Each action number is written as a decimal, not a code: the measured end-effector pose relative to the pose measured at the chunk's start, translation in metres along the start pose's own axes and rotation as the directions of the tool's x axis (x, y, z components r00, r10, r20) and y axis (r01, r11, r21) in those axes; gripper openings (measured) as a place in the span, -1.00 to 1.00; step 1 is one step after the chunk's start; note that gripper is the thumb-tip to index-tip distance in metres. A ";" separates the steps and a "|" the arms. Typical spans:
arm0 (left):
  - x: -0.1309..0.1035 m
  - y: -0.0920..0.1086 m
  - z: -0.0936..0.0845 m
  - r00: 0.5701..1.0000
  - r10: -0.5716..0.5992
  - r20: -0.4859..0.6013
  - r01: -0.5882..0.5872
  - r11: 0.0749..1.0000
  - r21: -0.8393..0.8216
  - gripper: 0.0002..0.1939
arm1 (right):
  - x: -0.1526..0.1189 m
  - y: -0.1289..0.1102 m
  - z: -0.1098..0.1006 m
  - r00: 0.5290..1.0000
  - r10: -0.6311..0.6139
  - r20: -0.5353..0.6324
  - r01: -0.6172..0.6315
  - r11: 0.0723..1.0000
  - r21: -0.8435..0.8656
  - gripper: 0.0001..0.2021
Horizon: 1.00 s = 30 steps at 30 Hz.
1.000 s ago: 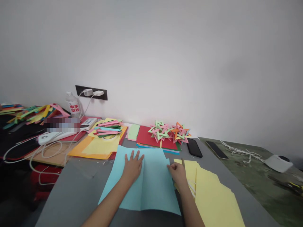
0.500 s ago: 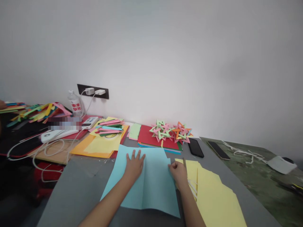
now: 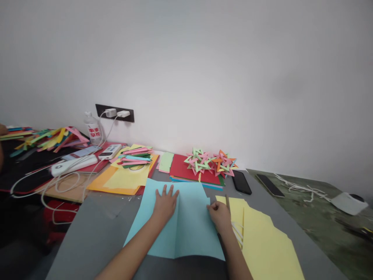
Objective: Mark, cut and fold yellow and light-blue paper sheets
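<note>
A light blue sheet of paper (image 3: 192, 229) with a crease down its middle lies on the grey table in front of me. My left hand (image 3: 166, 204) rests flat on its left half, fingers spread. At the sheet's right edge, my right hand (image 3: 218, 214) is closed, thumb and fingers pinching the paper near a small notch or strip. A thin brownish bar (image 3: 227, 201) shows just behind the right hand; its kind is unclear. Yellow paper sheets (image 3: 265, 237) spread out under and beside my right forearm.
Two folded-paper star balls (image 3: 198, 161) sit on red paper (image 3: 179, 167) at the back. A black phone (image 3: 241, 182) lies right of them. Paper strips (image 3: 135, 157) top an orange-yellow stack at left, near white cables (image 3: 58, 184), a power bank (image 3: 110, 152) and a bottle (image 3: 93, 130).
The lower right corner of the blue sheet has shifted slightly right and up. Both hands stay almost where they were.
</note>
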<state>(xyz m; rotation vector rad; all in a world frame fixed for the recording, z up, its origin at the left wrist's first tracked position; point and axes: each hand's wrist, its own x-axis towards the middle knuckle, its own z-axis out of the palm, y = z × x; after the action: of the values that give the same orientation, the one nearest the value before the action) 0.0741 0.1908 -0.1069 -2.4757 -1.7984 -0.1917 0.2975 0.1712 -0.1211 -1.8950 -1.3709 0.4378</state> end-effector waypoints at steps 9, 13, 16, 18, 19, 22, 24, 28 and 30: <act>0.002 -0.001 0.003 1.000 0.002 0.002 -0.002 1.000 0.022 -0.54 | 0.001 0.002 0.000 1.000 0.002 0.029 -0.002 1.000 -0.004 -0.79; 0.003 -0.001 0.004 1.000 0.000 -0.002 0.000 1.000 0.020 -0.54 | 0.004 0.006 0.000 0.998 -0.016 0.063 0.014 1.000 0.021 -0.77; 0.002 -0.001 0.005 1.000 -0.001 -0.008 0.001 1.000 0.018 -0.55 | 0.005 0.009 -0.001 0.997 -0.023 0.067 0.020 0.999 0.038 -0.75; 0.001 -0.001 0.005 1.000 -0.003 -0.018 0.003 1.000 0.017 -0.55 | 0.006 0.009 -0.002 0.998 -0.010 0.059 0.007 0.998 0.057 -0.75; 0.001 -0.001 0.006 1.000 -0.005 -0.023 0.005 1.000 0.016 -0.55 | 0.006 0.009 -0.003 0.999 0.000 0.054 -0.004 0.997 0.073 -0.74; -0.001 0.002 0.006 0.999 -0.010 -0.034 0.011 1.000 0.018 -0.56 | 0.007 0.008 -0.006 0.998 0.019 0.064 -0.028 0.991 0.130 -0.71; -0.001 0.006 0.005 1.000 0.003 -0.028 -0.002 1.000 0.021 -0.57 | 0.007 0.007 -0.007 0.996 0.003 0.084 -0.015 0.990 0.138 -0.69; -0.002 0.012 0.001 0.999 0.033 -0.008 -0.032 0.999 0.028 -0.59 | 0.006 0.007 -0.006 0.997 -0.041 0.060 0.035 0.995 0.088 -0.71; -0.002 0.013 -0.001 0.999 0.035 -0.002 -0.035 0.999 0.030 -0.60 | 0.005 0.008 -0.003 0.998 -0.051 0.036 0.049 0.997 0.064 -0.72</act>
<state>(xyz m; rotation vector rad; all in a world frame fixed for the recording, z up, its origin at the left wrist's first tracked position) 0.0856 0.1848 -0.1063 -2.4831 -1.7420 -0.1642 0.3069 0.1738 -0.1239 -1.8058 -1.4090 0.4883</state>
